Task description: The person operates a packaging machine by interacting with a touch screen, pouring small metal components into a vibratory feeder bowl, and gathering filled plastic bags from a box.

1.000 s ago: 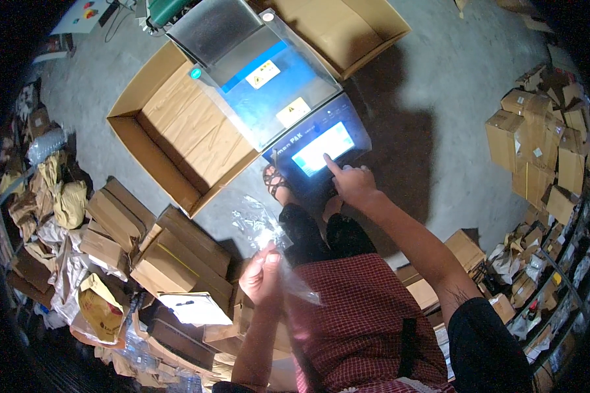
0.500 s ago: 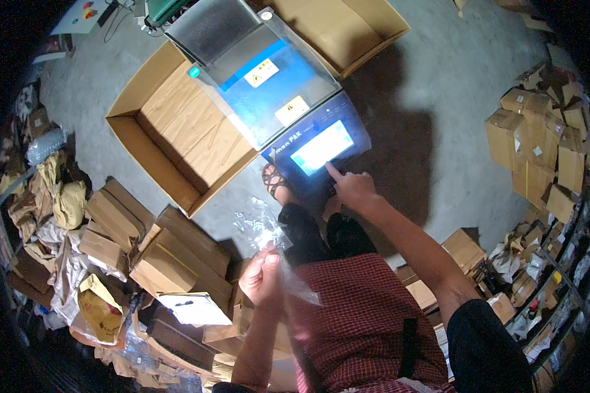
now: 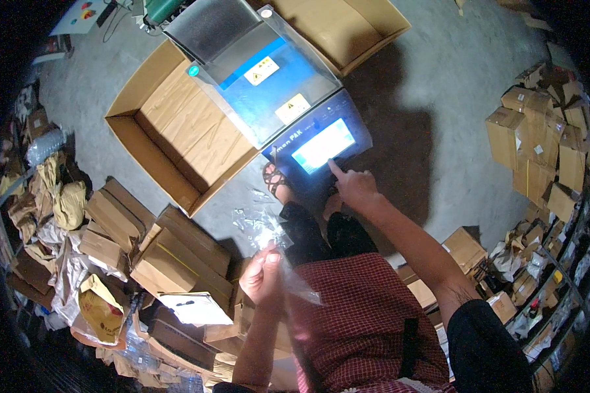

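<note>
- right hand (image 3: 354, 188): one forefinger out, tip on the one lit touchscreen (image 3: 322, 145)
- left hand (image 3: 262, 275): pinched on one clear plastic bag (image 3: 269, 239)
- two open cardboard cartons (image 3: 177, 131)

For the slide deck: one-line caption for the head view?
Right hand fingers machine touchscreen; left hand holds clear plastic bag beside open carton.

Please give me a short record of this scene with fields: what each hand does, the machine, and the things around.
left hand: holds a clear plastic bag
right hand: index fingertip on the lit touchscreen
machine: blue and grey, with yellow warning stickers
beside machine: open empty cardboard box on the concrete floor
person's left: flat folded cartons
person's right: small brown boxes in piles
</note>
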### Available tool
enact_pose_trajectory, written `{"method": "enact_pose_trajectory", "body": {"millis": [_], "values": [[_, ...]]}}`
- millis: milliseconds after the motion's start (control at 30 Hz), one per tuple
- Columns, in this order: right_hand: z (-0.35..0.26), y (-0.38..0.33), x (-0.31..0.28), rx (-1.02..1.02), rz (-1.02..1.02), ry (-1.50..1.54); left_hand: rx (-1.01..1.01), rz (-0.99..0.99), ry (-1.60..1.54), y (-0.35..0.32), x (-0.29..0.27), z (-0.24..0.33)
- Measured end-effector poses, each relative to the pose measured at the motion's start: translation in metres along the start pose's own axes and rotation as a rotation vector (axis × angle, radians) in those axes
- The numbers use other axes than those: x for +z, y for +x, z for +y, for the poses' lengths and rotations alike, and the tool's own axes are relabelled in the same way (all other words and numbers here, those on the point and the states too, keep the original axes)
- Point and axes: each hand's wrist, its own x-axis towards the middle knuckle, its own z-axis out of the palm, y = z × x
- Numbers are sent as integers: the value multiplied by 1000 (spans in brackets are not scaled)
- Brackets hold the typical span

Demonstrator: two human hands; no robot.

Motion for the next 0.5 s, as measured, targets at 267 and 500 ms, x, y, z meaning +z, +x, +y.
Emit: {"method": "enact_pose_trajectory", "body": {"millis": [267, 500], "values": [[-3, 7, 3, -43, 96, 21, 19, 46, 15, 0, 3, 1], [-11, 17, 6, -73, 200, -6, 34, 65, 162, 2, 3, 5]]}}
